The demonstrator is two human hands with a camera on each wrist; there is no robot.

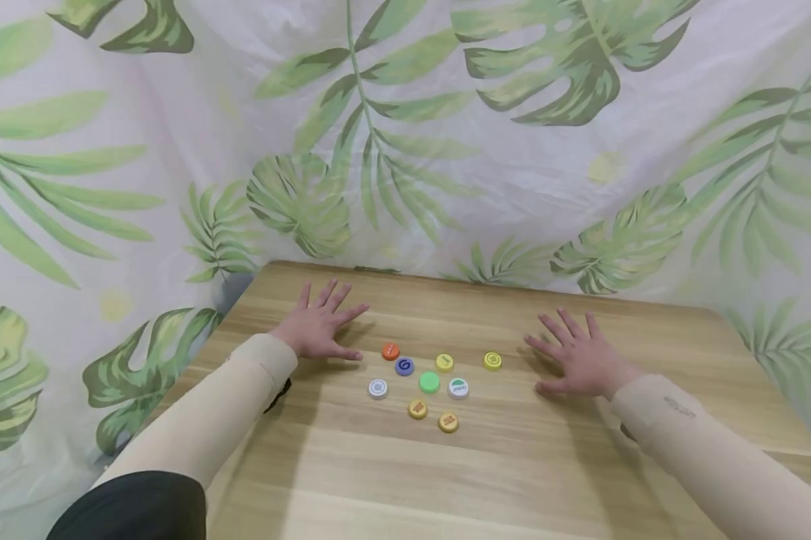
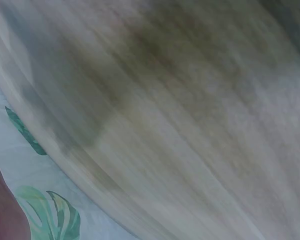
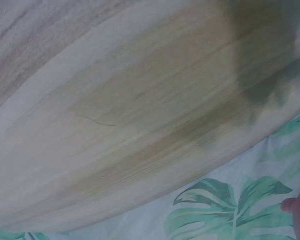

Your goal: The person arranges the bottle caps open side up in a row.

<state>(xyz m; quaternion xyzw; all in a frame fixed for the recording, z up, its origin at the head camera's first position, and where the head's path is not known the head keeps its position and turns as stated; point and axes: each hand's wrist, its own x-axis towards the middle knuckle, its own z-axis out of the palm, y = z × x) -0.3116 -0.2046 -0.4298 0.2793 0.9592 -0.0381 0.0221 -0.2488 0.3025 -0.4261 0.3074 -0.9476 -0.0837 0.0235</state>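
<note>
From the head view, the left hand (image 1: 317,326) lies flat on the desk (image 1: 513,465), fingers spread wide, holding nothing. The right hand (image 1: 577,358) lies flat too, fingers spread, empty. Between them sit nine caps: orange (image 1: 390,350), blue (image 1: 403,366), green (image 1: 429,382), white (image 1: 377,388) and yellow (image 1: 492,361) among them, none touched.

The left wrist view is blurred: only desk grain and leaf cloth (image 2: 55,220).

The right wrist view shows desk, cloth and a fingertip (image 3: 290,205) at the edge.

A cluster of 9 bottle caps (image 1: 429,382) sits mid-table between the left hand (image 1: 317,330) and right hand (image 1: 581,360), each just beside it. Bare wooden table (image 1: 446,480) lies open in front. A leaf-print curtain (image 1: 446,150) walls off the far edge.
</note>
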